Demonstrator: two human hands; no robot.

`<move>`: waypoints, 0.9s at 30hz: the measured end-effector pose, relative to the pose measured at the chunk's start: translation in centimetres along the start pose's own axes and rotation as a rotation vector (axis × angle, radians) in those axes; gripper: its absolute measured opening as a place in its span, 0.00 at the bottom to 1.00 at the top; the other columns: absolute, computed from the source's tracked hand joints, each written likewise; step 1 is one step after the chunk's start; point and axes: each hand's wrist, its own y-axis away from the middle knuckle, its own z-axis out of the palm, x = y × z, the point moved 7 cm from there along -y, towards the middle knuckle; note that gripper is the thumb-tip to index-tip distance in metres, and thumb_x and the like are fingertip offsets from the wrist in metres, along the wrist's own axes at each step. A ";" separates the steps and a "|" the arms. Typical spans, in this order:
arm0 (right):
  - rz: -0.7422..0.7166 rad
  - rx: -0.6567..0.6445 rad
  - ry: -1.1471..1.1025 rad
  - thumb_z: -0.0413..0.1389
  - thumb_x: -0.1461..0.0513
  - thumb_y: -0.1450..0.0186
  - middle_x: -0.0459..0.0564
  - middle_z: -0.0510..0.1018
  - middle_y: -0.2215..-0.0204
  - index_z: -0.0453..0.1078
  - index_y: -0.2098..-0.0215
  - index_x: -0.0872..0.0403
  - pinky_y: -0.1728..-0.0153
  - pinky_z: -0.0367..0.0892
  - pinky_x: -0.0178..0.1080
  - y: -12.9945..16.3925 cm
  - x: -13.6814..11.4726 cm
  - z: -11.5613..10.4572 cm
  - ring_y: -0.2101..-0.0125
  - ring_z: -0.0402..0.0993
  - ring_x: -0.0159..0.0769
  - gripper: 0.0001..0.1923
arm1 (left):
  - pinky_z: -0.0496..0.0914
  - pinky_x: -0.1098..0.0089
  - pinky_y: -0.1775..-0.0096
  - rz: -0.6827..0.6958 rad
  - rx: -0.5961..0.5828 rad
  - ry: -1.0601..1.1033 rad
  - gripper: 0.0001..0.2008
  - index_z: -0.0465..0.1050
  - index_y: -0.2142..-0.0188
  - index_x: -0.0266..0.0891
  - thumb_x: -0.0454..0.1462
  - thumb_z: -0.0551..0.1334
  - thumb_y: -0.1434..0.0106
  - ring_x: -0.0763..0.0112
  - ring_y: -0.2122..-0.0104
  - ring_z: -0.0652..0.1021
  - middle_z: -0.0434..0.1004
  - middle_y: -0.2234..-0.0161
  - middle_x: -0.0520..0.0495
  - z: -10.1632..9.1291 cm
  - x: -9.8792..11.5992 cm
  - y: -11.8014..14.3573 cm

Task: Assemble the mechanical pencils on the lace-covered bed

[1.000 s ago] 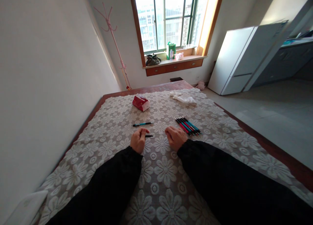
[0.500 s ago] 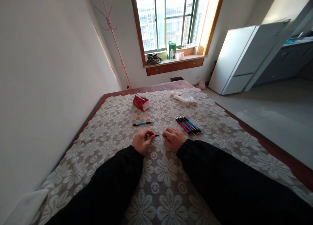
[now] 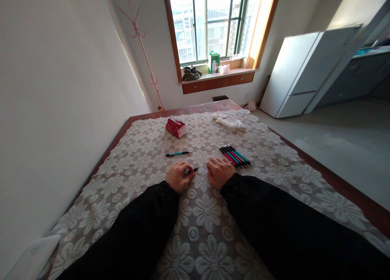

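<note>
Reddish-brown wood is edging the table (image 3: 219, 105), and a flowered cloth (image 3: 207, 211) is covering most of its top. Toward the far right corner a white bag (image 3: 231, 122) is lying crumpled, while a red pack (image 3: 174, 126) is resting near the far edge, left of its middle.

About midway between the table's left and right edges, both hands are facing each other, well apart from the far edge. The left hand (image 3: 179, 177) is arching, thumb and forefinger meeting in a pinch. The right hand (image 3: 219, 172) is curling its fingers down by the cloth, knuckles up; I cannot tell whether it is holding anything.

Just beside the right hand, on the side of the right edge, a row of pens (image 3: 235, 155) is lying aslant, tips toward the far edge. Beyond the left hand a blue pen (image 3: 177, 154) is lying alone, pointing across the table.

Smallest, a black piece (image 3: 196, 170) is sitting in the left hand's pinch, its end poking toward the right edge. I am judging it light, stiff and smooth, probably plastic, so it is asking for a firm fingertip hold around its middle; a slack one is risking a slip or a roll.
</note>
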 end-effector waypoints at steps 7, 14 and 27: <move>0.057 -0.024 -0.038 0.54 0.64 0.38 0.52 0.78 0.61 0.71 0.65 0.54 0.59 0.54 0.43 0.0 0.4 -0.2 0.59 0.70 0.41 0.04 | 0.68 0.63 0.54 -0.019 0.027 0.020 0.04 0.78 0.64 0.44 0.34 0.66 0.38 0.63 0.59 0.76 0.80 0.62 0.49 0.0 -0.3 0.0; -0.154 -0.011 -0.155 0.55 0.65 0.37 0.49 0.77 0.63 0.74 0.64 0.52 0.59 0.55 0.42 0.1 -0.7 0.5 0.60 0.70 0.38 0.05 | 0.68 0.68 0.62 -0.135 0.056 0.155 0.05 0.78 0.63 0.44 0.33 0.64 0.38 0.68 0.66 0.76 0.79 0.66 0.52 0.2 -1.6 0.1; -0.206 -0.008 -0.112 0.60 0.54 0.32 0.50 0.80 0.62 0.72 0.57 0.54 0.60 0.56 0.42 0.1 -1.3 0.6 0.61 0.72 0.39 0.12 | 0.70 0.62 0.48 -0.002 0.099 0.104 0.08 0.79 0.65 0.43 0.31 0.61 0.38 0.63 0.53 0.76 0.78 0.56 0.47 -0.4 -0.7 0.0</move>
